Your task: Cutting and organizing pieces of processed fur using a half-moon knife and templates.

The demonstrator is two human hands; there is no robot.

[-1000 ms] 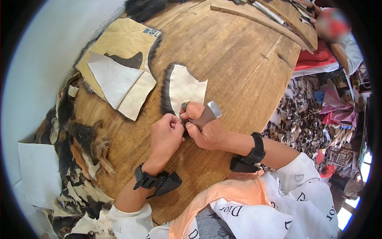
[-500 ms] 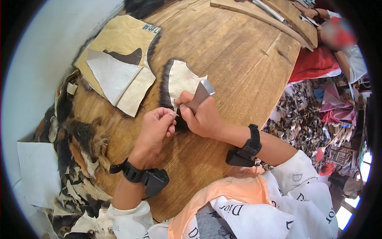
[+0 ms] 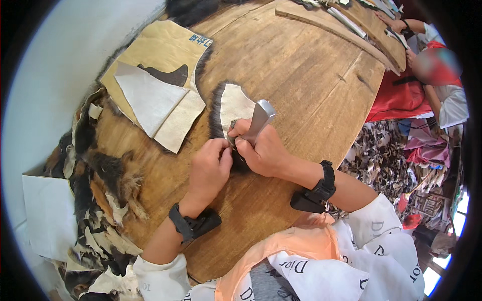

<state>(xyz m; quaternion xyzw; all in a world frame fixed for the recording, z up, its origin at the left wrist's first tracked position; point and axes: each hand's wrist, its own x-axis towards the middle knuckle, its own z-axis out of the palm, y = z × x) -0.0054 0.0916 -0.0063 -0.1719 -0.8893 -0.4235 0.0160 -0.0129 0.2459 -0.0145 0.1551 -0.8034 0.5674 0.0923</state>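
Observation:
A piece of pelt (image 3: 232,106) lies skin side up on the wooden table (image 3: 301,75), its pale hide edged with black fur. My right hand (image 3: 261,149) grips a knife with a flat metal handle (image 3: 260,118) and holds it against the near end of the pelt. My left hand (image 3: 210,168) pinches the same near edge of the pelt, knuckle to knuckle with the right hand. The blade is hidden between my fingers. Both wrists carry black strapped devices.
Tan and white cut pattern pieces (image 3: 155,95) lie at the table's left. Fur scraps (image 3: 108,185) are heaped along the left edge, and more scraps (image 3: 376,155) cover the floor to the right. Another person (image 3: 442,90) works at the far right by long wooden boards (image 3: 341,30).
My left hand has moved back in against the right hand and the pelt's edge. The right hand shifted slightly, its knife handle tilted more upright.

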